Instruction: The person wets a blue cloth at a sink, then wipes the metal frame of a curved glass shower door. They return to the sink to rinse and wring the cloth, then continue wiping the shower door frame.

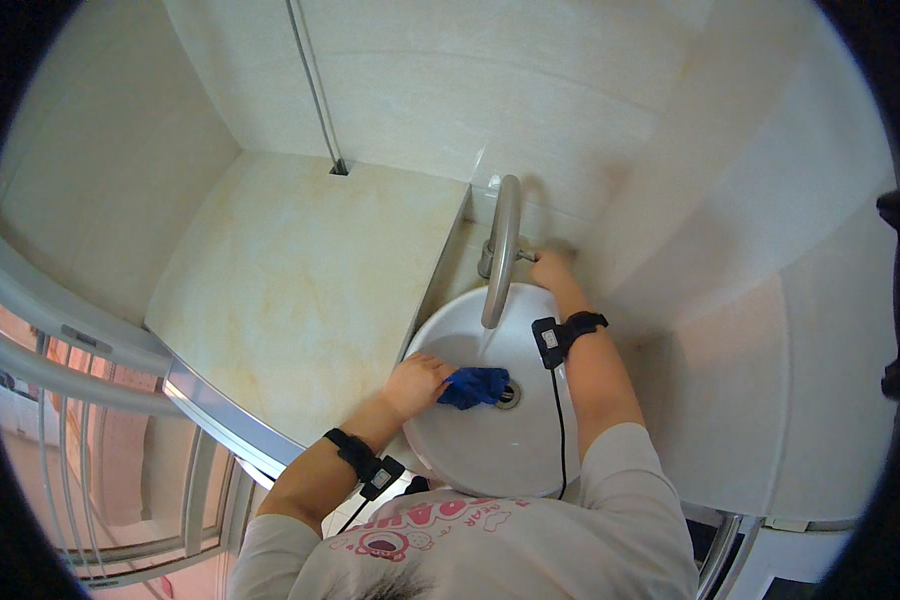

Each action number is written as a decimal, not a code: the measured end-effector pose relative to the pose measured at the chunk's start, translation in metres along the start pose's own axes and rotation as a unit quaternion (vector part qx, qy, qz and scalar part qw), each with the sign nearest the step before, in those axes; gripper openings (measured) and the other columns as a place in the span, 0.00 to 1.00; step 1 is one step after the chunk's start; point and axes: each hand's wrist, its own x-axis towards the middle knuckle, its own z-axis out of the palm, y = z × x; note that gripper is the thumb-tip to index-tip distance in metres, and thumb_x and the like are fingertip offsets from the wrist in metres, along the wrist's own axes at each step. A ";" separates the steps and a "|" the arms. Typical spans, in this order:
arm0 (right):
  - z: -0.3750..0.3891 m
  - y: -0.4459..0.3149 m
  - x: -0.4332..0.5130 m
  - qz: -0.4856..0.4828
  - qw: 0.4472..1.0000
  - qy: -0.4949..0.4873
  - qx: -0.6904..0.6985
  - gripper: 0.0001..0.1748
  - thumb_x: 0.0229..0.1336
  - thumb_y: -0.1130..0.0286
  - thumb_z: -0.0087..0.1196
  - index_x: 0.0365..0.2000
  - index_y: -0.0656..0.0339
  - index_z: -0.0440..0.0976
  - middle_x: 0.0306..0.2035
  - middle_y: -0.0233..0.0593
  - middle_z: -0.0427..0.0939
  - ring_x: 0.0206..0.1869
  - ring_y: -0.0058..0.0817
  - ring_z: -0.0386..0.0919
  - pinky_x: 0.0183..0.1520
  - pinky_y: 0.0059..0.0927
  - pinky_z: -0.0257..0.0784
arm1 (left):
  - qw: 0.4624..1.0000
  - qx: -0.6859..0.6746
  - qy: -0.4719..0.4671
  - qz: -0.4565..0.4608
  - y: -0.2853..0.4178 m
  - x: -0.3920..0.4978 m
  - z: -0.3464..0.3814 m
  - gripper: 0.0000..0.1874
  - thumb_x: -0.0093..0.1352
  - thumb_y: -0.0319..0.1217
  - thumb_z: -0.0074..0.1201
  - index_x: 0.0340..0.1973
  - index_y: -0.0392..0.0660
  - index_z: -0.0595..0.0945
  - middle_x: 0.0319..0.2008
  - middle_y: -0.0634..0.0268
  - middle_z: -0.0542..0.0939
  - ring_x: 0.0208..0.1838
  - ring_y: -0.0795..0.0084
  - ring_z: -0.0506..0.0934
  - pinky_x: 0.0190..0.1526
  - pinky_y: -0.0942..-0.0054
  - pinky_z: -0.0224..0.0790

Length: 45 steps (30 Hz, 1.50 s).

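Observation:
A round white washbasin [487, 457] lies in front of me. My left hand [418, 384] is over its left side, with the fingers gripping one end of a wet-looking blue cloth [474, 387]. The cloth's other end reaches the metal drain [509, 394]. Behind the basin stands a curved metal faucet [504, 247], its spout over the bowl and a thin stream of water coming from it. My right hand [553, 270] is at the small lever on the faucet's right side, fingers closed around it.
A raised cream stone-look counter [307, 277] with a metal-trimmed front edge adjoins the basin on the left. Tiled walls [570, 97] rise behind and to the right. A metal rod [316, 90] meets the counter's back. Black straps with small boxes and cables are on both forearms.

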 end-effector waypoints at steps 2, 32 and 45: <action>0.000 -0.002 -0.005 -0.010 0.999 0.014 0.043 0.15 0.48 0.71 0.47 0.38 0.59 0.77 0.35 0.52 0.78 0.39 0.47 0.76 0.44 0.41 0.70 | 1.000 0.000 0.007 -0.003 -0.003 -0.001 0.004 0.12 0.58 0.32 0.53 0.38 0.47 0.79 0.32 0.62 0.78 0.39 0.60 0.75 0.46 0.64 0.67; -0.037 -0.070 -0.269 -0.021 0.857 0.026 0.515 0.18 0.54 0.69 0.53 0.45 0.63 0.66 0.41 0.39 0.73 0.42 0.24 0.71 0.44 0.28 0.69 | 0.922 -0.373 -0.053 -0.091 0.070 0.043 -0.039 0.45 0.57 0.25 0.60 0.65 0.47 0.51 0.61 0.57 0.59 0.60 0.60 0.65 0.63 0.70 0.53; -0.048 -0.045 -0.269 -0.055 0.968 0.080 0.231 0.24 0.43 0.56 0.65 0.34 0.66 0.72 0.34 0.39 0.76 0.36 0.25 0.73 0.38 0.28 0.69 | 0.958 -0.268 0.010 -0.103 0.059 0.042 -0.032 0.19 0.60 0.21 0.52 0.48 0.40 0.72 0.39 0.52 0.77 0.43 0.57 0.77 0.45 0.66 0.69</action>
